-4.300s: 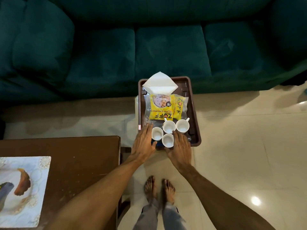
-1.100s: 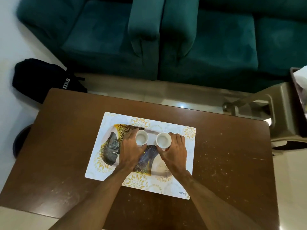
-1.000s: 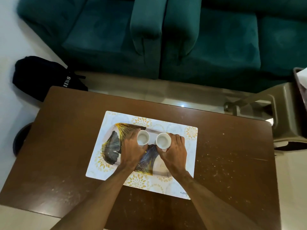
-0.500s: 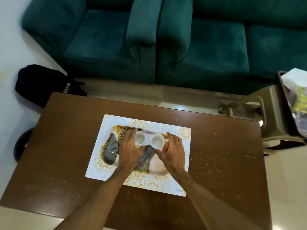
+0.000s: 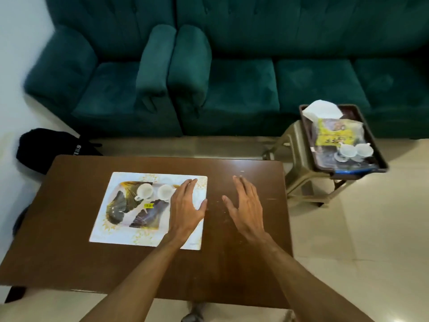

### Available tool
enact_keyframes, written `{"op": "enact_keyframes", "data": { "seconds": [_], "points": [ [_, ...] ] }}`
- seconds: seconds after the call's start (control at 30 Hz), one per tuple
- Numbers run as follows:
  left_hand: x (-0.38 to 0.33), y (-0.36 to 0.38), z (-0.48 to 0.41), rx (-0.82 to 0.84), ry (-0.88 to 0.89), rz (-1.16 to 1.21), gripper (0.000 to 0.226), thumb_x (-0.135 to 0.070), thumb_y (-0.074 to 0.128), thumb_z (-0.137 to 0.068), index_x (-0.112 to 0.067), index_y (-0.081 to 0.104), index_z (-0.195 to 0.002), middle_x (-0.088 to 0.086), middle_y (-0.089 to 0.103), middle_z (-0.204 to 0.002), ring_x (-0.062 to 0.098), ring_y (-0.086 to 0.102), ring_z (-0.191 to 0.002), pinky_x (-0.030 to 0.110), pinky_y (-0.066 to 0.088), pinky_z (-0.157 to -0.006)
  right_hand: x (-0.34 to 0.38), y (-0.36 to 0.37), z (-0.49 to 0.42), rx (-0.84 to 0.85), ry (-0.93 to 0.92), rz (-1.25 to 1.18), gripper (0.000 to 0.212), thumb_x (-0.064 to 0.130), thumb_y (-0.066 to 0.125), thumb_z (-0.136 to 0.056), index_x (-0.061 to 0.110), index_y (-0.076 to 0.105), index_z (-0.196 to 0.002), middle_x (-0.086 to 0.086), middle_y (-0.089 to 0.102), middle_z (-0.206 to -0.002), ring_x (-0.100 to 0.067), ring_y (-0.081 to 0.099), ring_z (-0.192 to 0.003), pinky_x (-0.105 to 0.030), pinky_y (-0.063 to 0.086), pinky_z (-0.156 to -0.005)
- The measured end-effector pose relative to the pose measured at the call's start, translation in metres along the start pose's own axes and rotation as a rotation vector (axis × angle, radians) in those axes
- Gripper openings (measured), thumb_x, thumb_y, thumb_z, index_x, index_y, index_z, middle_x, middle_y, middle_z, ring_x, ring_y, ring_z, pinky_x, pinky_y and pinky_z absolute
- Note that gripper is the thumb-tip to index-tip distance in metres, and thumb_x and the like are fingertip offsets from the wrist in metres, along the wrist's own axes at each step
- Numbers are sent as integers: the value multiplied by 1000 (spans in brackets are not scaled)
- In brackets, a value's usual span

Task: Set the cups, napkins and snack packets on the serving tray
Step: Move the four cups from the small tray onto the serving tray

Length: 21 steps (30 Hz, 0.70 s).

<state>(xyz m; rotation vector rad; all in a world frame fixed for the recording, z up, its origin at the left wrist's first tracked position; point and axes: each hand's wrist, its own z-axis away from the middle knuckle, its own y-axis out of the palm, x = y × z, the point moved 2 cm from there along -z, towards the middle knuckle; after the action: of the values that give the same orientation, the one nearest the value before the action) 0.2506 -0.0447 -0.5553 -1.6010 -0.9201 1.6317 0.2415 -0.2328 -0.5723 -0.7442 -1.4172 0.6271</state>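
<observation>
the person's left hand (image 5: 185, 205) lay flat above the right edge of the white placemat (image 5: 111, 228), fingers straight and close together, thumb out to the side, holding nothing. the right hand (image 5: 246, 205) was just beside it above the bare brown table (image 5: 69, 252), fingers also straight and slightly spread, with nothing in it. whether either palm touched the surface could not be told.

on the placemat sat the patterned serving tray (image 5: 116, 216), white with dark and gold leaf shapes and a small yellow sticker. two white cups stood upright on its far part, side by side and nearly touching: the leftward cup (image 5: 144, 190) and the rightward cup (image 5: 165, 191), the latter just beside the left hand's fingers.

well apart to the right, a brown tray (image 5: 377, 159) rested on a plastic stool (image 5: 294, 145). it carried white napkins (image 5: 322, 110) at its far end, a yellow snack packet (image 5: 334, 135) in the middle, and the spare cups (image 5: 347, 150) near its front edge; this area was blurred.

a teal sofa (image 5: 255, 77) ran behind the table, and a black bag (image 5: 46, 145) lay on the floor by the table's far left corner.
</observation>
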Motion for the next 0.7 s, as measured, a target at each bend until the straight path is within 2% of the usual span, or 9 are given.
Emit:
{"op": "enact_keyframes", "data": {
  "seconds": [0.1,0.17,0.3,0.4,0.57,0.7],
  "points": [
    [-78,25,23,8,22,-7,68,-37,73,-87,-16,48,-146,7,51,-149,25,46,-138,43,37,-115,-52,-70,15,-36,8,41,71,57,49,-97,30,23,-157,1,26,-163,-17,24,-149,-39,32,-119],
    [-133,46,36,34,22,18,70,-41,72,-87,-21,45,-148,4,47,-153,23,43,-141,39,34,-115,-91,-118,26,-48,24,52,71,56,50,-97,29,22,-157,-1,26,-164,-20,24,-150,-41,31,-120],
    [-231,86,48,113,99,46,73,-42,71,-88,-23,40,-151,2,42,-155,20,38,-143,34,28,-116,-160,-203,38,-89,72,71,71,47,60,-95,20,32,-154,-8,35,-158,-25,32,-145,-44,37,-115],
    [-297,116,45,170,171,55,74,-39,72,-88,-20,39,-152,4,41,-155,20,36,-144,37,26,-119,-211,-253,39,-137,130,69,69,47,60,-94,16,37,-152,-9,38,-156,-27,38,-141,-44,41,-112],
    [-367,166,18,218,244,52,75,-36,75,-85,-16,42,-149,7,46,-151,23,39,-141,40,31,-117,-277,-300,19,-180,179,122,68,46,62,-92,16,41,-149,-9,45,-151,-28,46,-134,-46,47,-106],
    [-396,212,-17,245,221,51,75,-35,75,-84,-14,42,-148,9,47,-149,25,44,-137,41,37,-115,-326,-315,-14,-170,209,144,70,41,64,-92,12,40,-150,-11,47,-149,-29,46,-133,-43,46,-106]
  ]
}}
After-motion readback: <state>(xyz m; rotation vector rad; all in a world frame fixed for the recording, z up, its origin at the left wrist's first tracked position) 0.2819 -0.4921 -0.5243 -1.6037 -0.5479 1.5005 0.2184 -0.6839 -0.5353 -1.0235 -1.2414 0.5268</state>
